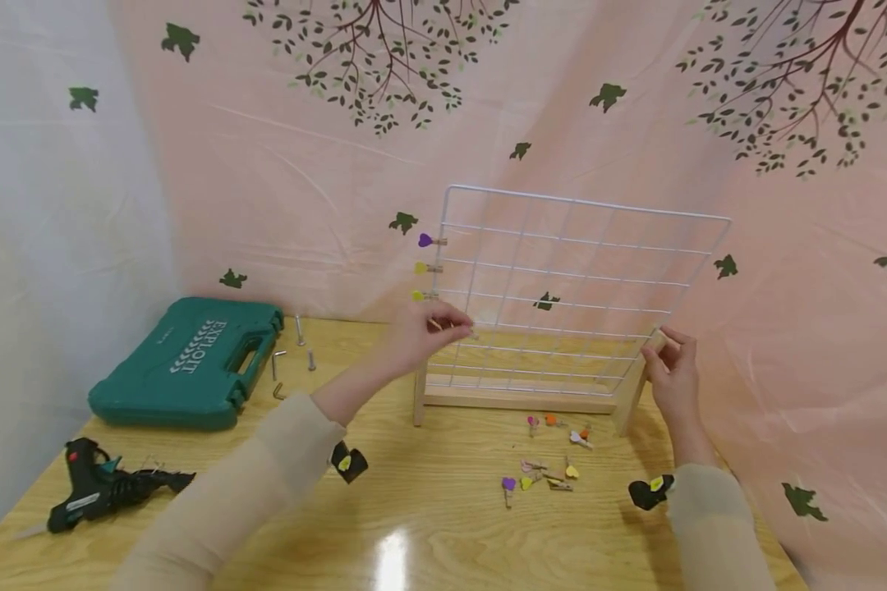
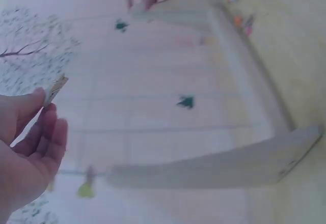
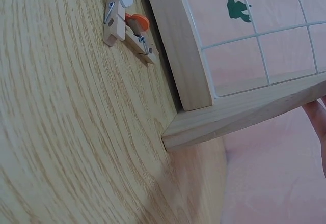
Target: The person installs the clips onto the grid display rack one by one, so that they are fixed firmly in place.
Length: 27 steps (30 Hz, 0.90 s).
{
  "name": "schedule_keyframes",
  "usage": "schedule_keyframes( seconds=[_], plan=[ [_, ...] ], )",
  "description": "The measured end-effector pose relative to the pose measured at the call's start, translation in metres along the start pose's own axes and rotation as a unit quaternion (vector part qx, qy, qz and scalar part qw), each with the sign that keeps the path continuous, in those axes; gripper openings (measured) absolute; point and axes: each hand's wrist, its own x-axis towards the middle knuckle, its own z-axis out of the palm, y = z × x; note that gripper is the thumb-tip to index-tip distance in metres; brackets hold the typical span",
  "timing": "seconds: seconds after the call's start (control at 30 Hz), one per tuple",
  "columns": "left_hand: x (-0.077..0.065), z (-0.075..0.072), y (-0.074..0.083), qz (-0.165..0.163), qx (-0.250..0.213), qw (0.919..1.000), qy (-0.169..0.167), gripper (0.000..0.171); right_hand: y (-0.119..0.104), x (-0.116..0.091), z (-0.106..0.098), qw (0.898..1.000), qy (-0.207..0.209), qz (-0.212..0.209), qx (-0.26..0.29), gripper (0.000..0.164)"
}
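L to R on desk (image 1: pixel 458 517): glue gun (image 1: pixel 92 497), green case (image 1: pixel 173 361); clipped pins (image 1: pixel 422 268) on wire grid's (image 1: pixel 591 274) L edge; just below, L hand (image 1: pixel 430 332) pinches clothespin (image 2: pixel 56 89), long axis pointing R, contact w/ grid unclear; loose pins (image 1: pixel 535 465) nearer viewer; R hand (image 1: pixel 671 367), farther from clothespin, grips R post (image 1: pixel 631 390).

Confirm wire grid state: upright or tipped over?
Upright: in the head view, the wire grid rises from the wooden stand, whose side posts rest on the table.
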Motion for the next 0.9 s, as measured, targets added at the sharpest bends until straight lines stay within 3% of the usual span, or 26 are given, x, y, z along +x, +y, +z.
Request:
schedule_keyframes(
  seconds=[0.1, 0.23, 0.37, 0.5, 0.6, 0.9],
  plan=[
    [0.014, -0.029, 0.013, 0.014, -0.008, 0.9958, 0.090, 0.020, -0.003, -0.001, 0.001, 1.000, 0.000, 0.001, 0.003, 0.045],
    [0.032, -0.060, 0.023, 0.048, -0.023, 0.9767, 0.208, 0.024, -0.012, -0.005, 0.002, 1.000, 0.000, -0.002, 0.004, 0.045],
    [0.049, -0.080, 0.025, 0.066, -0.015, 0.9581, 0.278, 0.025, -0.013, -0.006, 0.002, 1.000, 0.001, -0.007, -0.009, 0.045],
    [0.061, -0.088, 0.022, 0.059, 0.008, 0.9503, 0.306, 0.025, -0.004, -0.003, 0.001, 1.000, 0.002, -0.009, -0.023, 0.046],
    [0.068, -0.090, 0.021, 0.048, 0.004, 0.9490, 0.311, 0.025, 0.002, -0.002, 0.000, 1.000, 0.003, -0.010, -0.027, 0.046],
    [0.076, -0.081, 0.024, 0.015, -0.021, 0.9586, 0.284, 0.020, 0.001, -0.001, 0.000, 1.000, 0.000, 0.001, -0.017, 0.046]
  ],
)
